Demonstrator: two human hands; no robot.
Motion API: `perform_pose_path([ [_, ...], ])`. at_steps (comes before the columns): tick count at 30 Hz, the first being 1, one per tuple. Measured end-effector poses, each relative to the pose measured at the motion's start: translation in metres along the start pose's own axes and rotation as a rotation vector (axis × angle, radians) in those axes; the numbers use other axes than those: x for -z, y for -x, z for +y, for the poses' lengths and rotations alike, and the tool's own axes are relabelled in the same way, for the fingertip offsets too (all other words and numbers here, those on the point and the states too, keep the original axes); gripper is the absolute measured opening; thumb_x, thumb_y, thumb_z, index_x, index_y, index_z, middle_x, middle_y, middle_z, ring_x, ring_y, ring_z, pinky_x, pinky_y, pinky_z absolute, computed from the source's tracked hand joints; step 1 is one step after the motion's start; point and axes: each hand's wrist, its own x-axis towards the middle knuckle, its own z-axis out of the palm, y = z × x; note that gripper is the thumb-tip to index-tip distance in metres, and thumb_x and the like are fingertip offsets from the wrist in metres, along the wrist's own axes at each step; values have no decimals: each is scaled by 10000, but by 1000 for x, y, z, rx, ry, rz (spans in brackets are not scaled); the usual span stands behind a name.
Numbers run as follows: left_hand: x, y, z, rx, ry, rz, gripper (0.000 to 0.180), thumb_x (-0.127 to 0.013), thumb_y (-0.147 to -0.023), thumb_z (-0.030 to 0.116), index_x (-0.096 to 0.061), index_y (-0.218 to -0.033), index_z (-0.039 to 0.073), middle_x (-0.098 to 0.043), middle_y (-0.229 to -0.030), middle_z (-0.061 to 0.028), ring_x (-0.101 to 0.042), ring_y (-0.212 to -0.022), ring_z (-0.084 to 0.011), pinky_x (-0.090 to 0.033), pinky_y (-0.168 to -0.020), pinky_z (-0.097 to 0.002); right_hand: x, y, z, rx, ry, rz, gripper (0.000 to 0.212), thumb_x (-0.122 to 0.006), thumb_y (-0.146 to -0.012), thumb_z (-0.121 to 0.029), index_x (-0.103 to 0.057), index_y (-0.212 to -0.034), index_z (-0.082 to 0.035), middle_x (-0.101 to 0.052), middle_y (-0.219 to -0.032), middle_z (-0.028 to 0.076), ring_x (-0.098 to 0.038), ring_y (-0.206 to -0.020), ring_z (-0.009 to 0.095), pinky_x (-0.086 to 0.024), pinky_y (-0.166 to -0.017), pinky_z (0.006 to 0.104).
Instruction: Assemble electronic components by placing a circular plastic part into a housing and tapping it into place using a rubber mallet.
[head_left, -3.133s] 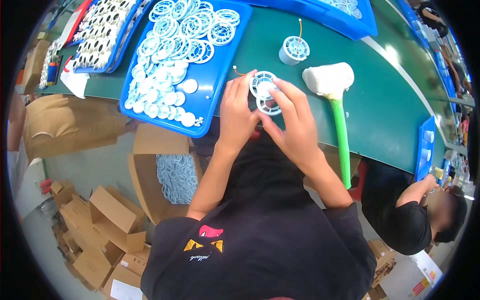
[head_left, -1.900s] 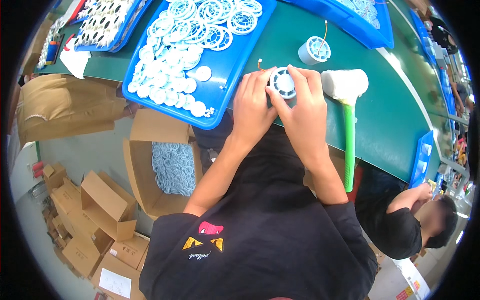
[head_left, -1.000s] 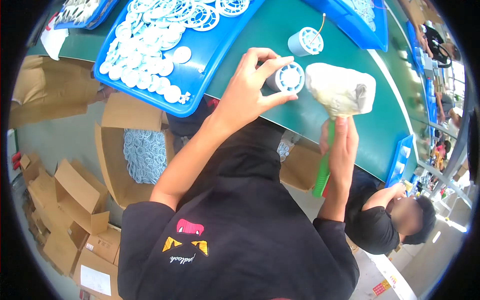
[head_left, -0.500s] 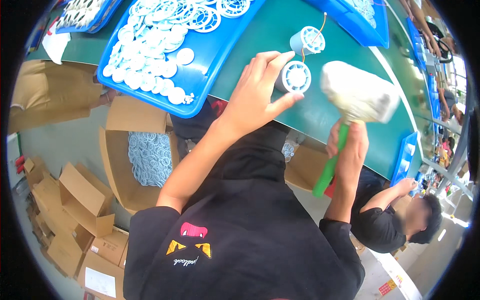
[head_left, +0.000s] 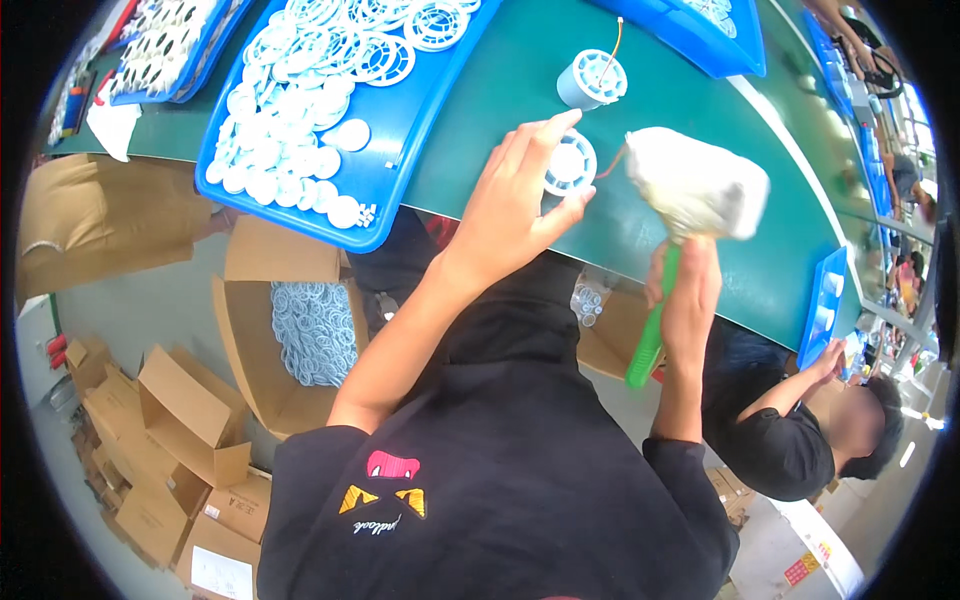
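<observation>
My left hand (head_left: 515,195) is closed around a light-coloured cylindrical part (head_left: 571,164), thumb and fingers on its sides. The part's white slotted round end faces up, and a thin reddish wire sticks out to its right. In my right hand (head_left: 688,290) is a mallet (head_left: 700,185), gripped by its green handle. Its bulky head has a whitish wrapping and is held above the table, right of the part and apart from it. A second cylindrical part (head_left: 592,80) with an orange-brown wire stands on the table just beyond my left hand.
A blue tray (head_left: 415,130) of white discs and slotted rings lies left on the green table (head_left: 500,60). Another blue bin (head_left: 690,45) stands at the far right. Cardboard boxes (head_left: 255,345) sit below the table edge. A person (head_left: 790,440) works at the right.
The part in my left hand has turned, so its wire now points right instead of away from me. The mallet remains raised in my right hand. The view has shifted slightly.
</observation>
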Motion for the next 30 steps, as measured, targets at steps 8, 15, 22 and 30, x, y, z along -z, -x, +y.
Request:
perform_pose_path([
  [8, 9, 13, 0, 47, -7, 51, 770, -784, -932, 195, -400, -1571, 4, -507, -1455, -231, -517, -1384, -366, -393, -1197, -464, 0, -1, -8, 3, 36, -10, 416, -397, -1176, -395, -579, -1171, -21, -533, -737, 5, -465, -553, 70, -371, -487, 242],
  [15, 3, 10, 1, 35, -35, 49, 806, -832, -897, 206, -414, -1557, 8, -530, -1411, -206, -529, -1363, -349, -400, -1186, -451, 2, -4, -12, -48, 143, -46, 428, -415, -1173, -431, -581, -1150, -37, -518, -731, -5, -484, -582, 68, -389, -505, 245],
  [22, 3, 7, 7, 56, -23, 58, 828, -841, -893, 209, -400, -1565, 7, -541, -1428, -208, -527, -1381, -339, -388, -1201, -449, -8, -16, 2, -18, 117, -34, 467, -406, -1166, -465, -581, -1254, -41, -510, -719, -19, -466, -557, 54, -373, -475, 239],
  [30, -2, 5, 2, 75, 56, 28, 862, -844, -890, 175, -379, -1596, 3, -573, -1452, -200, -584, -1326, -316, -421, -1178, -437, -13, -36, -20, 113, 263, -89, 453, -440, -1166, -447, -626, -1221, -37, -544, -696, -3, -494, -590, 79, -391, -520, 271],
])
